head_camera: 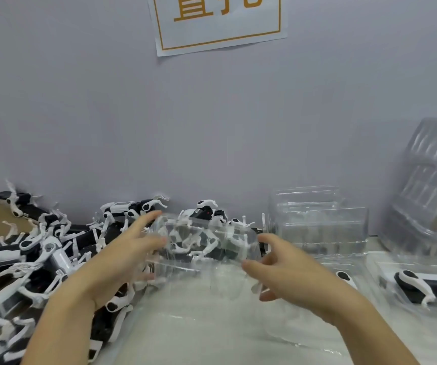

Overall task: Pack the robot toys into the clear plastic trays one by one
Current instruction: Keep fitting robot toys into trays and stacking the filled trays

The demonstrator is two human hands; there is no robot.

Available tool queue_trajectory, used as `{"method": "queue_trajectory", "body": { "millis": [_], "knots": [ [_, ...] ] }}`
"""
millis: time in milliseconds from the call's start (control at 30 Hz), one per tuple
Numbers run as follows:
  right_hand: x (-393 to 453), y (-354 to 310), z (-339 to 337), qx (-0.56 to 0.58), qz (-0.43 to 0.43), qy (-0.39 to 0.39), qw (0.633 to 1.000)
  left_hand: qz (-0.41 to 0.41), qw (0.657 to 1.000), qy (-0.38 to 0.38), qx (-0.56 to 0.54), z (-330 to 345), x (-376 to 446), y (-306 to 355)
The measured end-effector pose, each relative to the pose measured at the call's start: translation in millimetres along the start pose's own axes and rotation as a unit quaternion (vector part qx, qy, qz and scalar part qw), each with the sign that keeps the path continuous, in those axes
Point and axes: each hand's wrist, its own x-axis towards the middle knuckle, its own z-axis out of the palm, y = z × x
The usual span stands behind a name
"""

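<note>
Both hands hold one clear plastic tray (207, 241) up above the bench (185, 325), one at each end. At its left end the left hand (122, 256) has its fingers spread, the upper ones lying along the tray's top edge and the thumb pressed to its near side. Opposite it, the right hand (278, 270) has its fingers curled round the tray's right edge, thumb towards the camera. Motion blurs the tray, and whether a toy already sits inside it or only shows through from behind cannot be told. To the left lies a heap of black-and-white robot toys (41, 248), legs tangled, reaching along the foot of the wall (212, 127) to behind the held tray. Right of the hands stands a stack of empty clear trays (317, 222), and at the far right a second stack (428, 185) leans tilted against the wall. In front of that, a packed tray (417, 283) lies flat with a robot toy in it. A paper sign (217, 19) with orange characters hangs on the wall above.
</note>
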Motion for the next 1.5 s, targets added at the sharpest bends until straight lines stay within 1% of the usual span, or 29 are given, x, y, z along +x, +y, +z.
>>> {"method": "queue_trajectory", "body": {
  "millis": [100,167,233,333,400,500,567,667,800,867,933,1000,1100,1167,1200,1233,1400,1500],
  "knots": [
    [-1,0,4,-0.105,0.015,-0.006,0.994,-0.04,0.996,-0.044,0.067,-6,-3,-8],
    [-1,2,3,-0.165,0.018,-0.011,0.986,-0.062,0.987,-0.073,0.131,-7,-4,-12],
    [-2,3,3,-0.213,0.023,-0.019,0.977,-0.08,0.974,-0.085,0.195,-7,-4,-16],
    [-2,5,3,-0.238,0.023,-0.02,0.971,-0.102,0.949,-0.097,0.282,-4,0,-22],
    [0,7,2,-0.248,0.018,-0.011,0.969,-0.106,0.934,-0.086,0.329,-2,3,-25],
    [2,10,2,-0.249,0.01,-0.002,0.968,-0.082,0.936,-0.066,0.336,6,9,-26],
    [3,11,0,-0.24,0.008,0.003,0.971,-0.05,0.942,-0.04,0.329,14,14,-25],
    [5,15,-3,-0.234,-0.002,0.011,0.972,0.016,0.941,0.05,0.334,28,22,-21],
    [6,18,-7,-0.221,-0.013,0.019,0.975,0.08,0.949,0.172,0.25,53,39,-16],
    [6,18,-9,-0.214,-0.017,0.024,0.976,0.093,0.943,0.199,0.251,60,58,-10],
    [7,20,-12,-0.211,-0.021,0.025,0.977,0.086,0.929,0.206,0.295,61,82,-6],
    [8,22,-15,-0.202,-0.021,0.026,0.979,0.064,0.909,0.195,0.362,59,105,-6],
    [9,25,-18,-0.179,-0.012,0.033,0.983,0.017,0.863,0.136,0.486,53,129,-16],
    [10,27,-20,-0.172,-0.009,0.036,0.984,-0.007,0.842,0.108,0.528,50,138,-22],
    [10,28,-21,-0.17,-0.007,0.036,0.985,-0.009,0.843,0.107,0.528,49,141,-25],
    [10,28,-22,-0.166,-0.006,0.035,0.985,-0.006,0.85,0.113,0.514,47,144,-28],
    [9,28,-25,-0.156,-0.01,0.038,0.987,0.024,0.9,0.179,0.396,45,150,-36],
    [8,26,-26,-0.15,-0.013,0.035,0.988,0.077,0.912,0.227,0.333,45,148,-34]
  ]
}}
